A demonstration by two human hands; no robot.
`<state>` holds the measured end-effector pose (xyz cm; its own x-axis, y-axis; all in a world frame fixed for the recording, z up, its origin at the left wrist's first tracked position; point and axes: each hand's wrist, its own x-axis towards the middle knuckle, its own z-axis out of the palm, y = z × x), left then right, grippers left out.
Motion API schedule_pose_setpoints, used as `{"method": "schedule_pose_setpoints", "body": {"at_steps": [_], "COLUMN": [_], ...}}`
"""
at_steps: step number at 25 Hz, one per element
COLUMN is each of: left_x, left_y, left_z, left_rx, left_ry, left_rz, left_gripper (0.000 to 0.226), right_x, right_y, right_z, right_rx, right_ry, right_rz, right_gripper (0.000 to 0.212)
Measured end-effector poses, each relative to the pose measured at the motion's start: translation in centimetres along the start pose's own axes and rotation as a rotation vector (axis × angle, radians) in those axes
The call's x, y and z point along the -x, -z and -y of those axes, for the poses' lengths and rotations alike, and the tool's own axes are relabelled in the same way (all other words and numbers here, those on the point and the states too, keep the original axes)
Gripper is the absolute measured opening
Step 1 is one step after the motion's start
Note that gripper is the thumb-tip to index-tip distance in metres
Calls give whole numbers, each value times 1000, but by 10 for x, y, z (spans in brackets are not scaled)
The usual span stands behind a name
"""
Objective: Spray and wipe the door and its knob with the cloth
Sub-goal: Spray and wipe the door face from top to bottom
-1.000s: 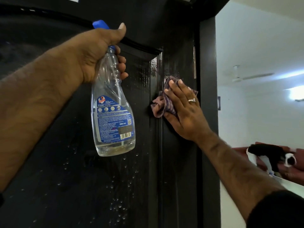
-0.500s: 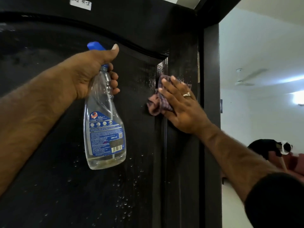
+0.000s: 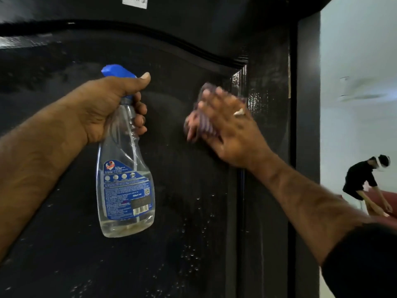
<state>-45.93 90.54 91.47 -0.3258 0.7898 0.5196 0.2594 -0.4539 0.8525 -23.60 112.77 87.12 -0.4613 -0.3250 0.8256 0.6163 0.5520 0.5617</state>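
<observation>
Black and glossy, the door (image 3: 64,244) fills nearly the whole view, its raised panel beaded with droplets (image 3: 191,252) low down and a curved moulding running across the top. A white sticker (image 3: 135,1) sits near its upper edge. To the right stands the dark door frame (image 3: 308,125), and past it a pale room where a person in black (image 3: 361,179) bends over something red.

Held up in front of the panel, the left hand (image 3: 103,104) grips the neck of a clear spray bottle (image 3: 125,190), fingers curled round it and thumb stretched along the blue trigger head (image 3: 117,70). The bottle hangs upright, with a little liquid at the bottom and a blue label facing the camera.

Just right of it, the right hand (image 3: 227,127), blurred, lies spread with fingers straight, pressing a purple striped cloth (image 3: 203,123) flat against the door near the panel's inner edge. A ring (image 3: 238,112) shows on one finger. The cloth pokes out beneath the fingers on the left. No knob is in view.
</observation>
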Motion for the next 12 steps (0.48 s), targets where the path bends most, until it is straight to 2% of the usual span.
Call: {"method": "schedule_pose_setpoints", "body": {"at_steps": [2, 3, 4, 6, 8, 9, 12], "left_x": [0, 0, -1, -1, 2, 4, 7], "left_y": [13, 18, 22, 30, 40, 45, 60], "left_z": [-3, -5, -5, -7, -10, -12, -20], "left_rx": [11, 24, 30, 34, 32, 30, 23], "left_ry": [2, 3, 5, 10, 4, -2, -24], "left_rz": [-39, -49, -50, -51, -58, -65, -86], "left_gripper": [33, 34, 35, 36, 35, 35, 35], "right_x": [-48, -71, -86, -81, -52, -44, -56], "right_y": [-7, -14, -18, -25, -20, -15, -9], "right_z": [-7, 7, 27, 58, 49, 34, 5], "right_rx": [5, 7, 6, -5, 0, 0, 35], "right_ry": [-427, -563, -570, -284, -34, -55, -484], "right_rz": [-125, -174, -194, -105, -44, -88, -198], "right_gripper": [68, 69, 71, 71, 67, 65, 59]}}
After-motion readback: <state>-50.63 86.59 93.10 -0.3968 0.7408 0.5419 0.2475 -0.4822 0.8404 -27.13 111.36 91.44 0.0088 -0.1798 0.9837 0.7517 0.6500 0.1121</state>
